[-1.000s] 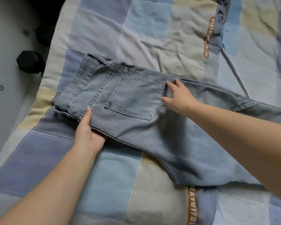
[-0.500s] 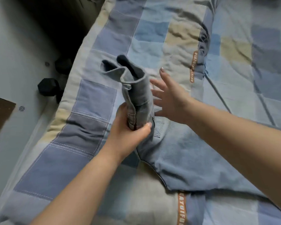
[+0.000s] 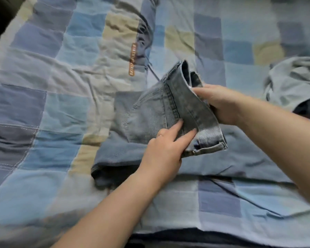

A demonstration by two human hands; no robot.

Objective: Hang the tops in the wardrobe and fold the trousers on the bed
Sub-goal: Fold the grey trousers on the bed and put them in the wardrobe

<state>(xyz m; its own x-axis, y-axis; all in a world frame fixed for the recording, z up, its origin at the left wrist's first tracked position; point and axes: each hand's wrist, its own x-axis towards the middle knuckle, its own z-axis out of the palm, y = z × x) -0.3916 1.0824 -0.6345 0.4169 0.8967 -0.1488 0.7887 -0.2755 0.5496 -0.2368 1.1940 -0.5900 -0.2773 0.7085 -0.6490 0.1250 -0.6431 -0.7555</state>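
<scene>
Covering nearly the whole frame: bed [image 3: 34,108] with a patchwork quilt in blue, grey and beige squares, creased, with an orange lettered strip [image 3: 132,59] on a dark band running up the middle.

Jeans [image 3: 147,115], light-wash denim, lie on the quilt around centre frame. Lower part flat on the bed, running off toward the right under the right forearm. Back pocket faces up. Left end is a doubled-over fold with a dark shadow under it. Waistband end is lifted off the bed and bent over toward the right, standing up as a tilted ridge, inside of the band visible at top.

Grey garment [image 3: 292,81], crumpled, at right edge of the bed, well apart from the jeans. Something dark tucked just below it, can't tell what.

Right hand [image 3: 220,104]: closed on the raised waistband section from the right side, thumb on top, fingers wrapped behind the fabric.

Left hand [image 3: 166,149]: fingers extended and laid together, pressing on the denim just below the raised band, tips at the seam; thumb under the belt-loop corner, so that corner is pinched. Thin ring on one finger.

Dark floor strip at top-left corner.
</scene>
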